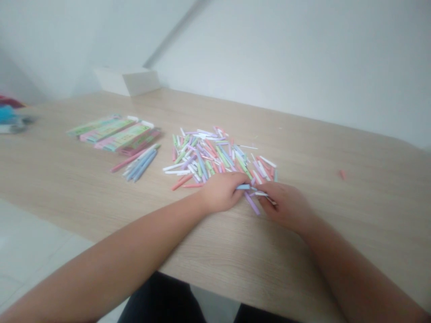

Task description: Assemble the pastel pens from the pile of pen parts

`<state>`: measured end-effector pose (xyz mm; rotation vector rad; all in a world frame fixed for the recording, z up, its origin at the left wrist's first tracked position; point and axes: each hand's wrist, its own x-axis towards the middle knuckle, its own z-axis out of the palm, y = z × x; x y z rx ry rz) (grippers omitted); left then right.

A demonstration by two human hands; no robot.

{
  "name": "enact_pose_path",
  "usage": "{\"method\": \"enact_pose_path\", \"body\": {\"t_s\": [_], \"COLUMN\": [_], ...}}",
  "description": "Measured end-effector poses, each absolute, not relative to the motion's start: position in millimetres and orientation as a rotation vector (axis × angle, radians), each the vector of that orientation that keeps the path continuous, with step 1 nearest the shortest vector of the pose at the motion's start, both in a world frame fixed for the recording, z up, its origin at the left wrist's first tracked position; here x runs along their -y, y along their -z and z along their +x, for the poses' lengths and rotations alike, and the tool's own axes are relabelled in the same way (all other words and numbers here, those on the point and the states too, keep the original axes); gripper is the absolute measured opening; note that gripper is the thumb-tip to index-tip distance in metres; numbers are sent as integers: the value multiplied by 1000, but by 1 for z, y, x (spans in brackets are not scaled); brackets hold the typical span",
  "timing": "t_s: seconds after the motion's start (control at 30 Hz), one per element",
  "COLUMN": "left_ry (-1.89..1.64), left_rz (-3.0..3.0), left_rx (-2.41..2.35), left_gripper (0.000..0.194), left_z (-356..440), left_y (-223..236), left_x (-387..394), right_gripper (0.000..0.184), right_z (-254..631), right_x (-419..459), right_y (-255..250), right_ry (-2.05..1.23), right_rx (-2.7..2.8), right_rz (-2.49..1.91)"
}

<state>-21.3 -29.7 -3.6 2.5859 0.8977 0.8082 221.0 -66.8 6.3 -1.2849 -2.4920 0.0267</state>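
Observation:
My left hand [224, 190] is closed around a light blue pen barrel [243, 186], whose end points toward my other hand. My right hand [286, 204] pinches a thin white and bluish pen part [261, 194]; its exact kind is blurred. Both hands meet at the front edge of a loose pile of pastel pen parts [205, 154] in white, green, pink, purple and blue. Just below the fingers a purple pen part [252, 204] slants on the table. To the left, several whole-looking pens [143, 163] lie side by side in blue, white and pink.
Flat pastel packs [123, 137] lie at the left behind the pens. A white box [131, 81] stands against the wall. One small pink piece [342, 174] sits apart on the right of the wooden table [370, 215]. Blurred blue and red items [10, 115] are at the far left.

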Motion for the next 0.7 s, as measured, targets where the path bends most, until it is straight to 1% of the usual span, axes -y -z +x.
{"method": "enact_pose_path", "body": {"t_s": [0.2, 0.47, 0.7], "left_ry": [-771, -743, -774], "left_rz": [2583, 2632, 2647], "left_rx": [-898, -906, -894], "left_gripper": [28, 27, 30], "left_z": [-22, -22, -23], "left_y": [3, 4, -1], "left_x": [29, 30, 35], "right_gripper": [32, 23, 33], "right_z": [219, 212, 205], "right_x": [68, 69, 74], "right_y": [-5, 0, -3], "right_ry": [-14, -135, -211], "right_rx": [2487, 2407, 2302], "right_rz": [-1339, -1364, -1400]}}
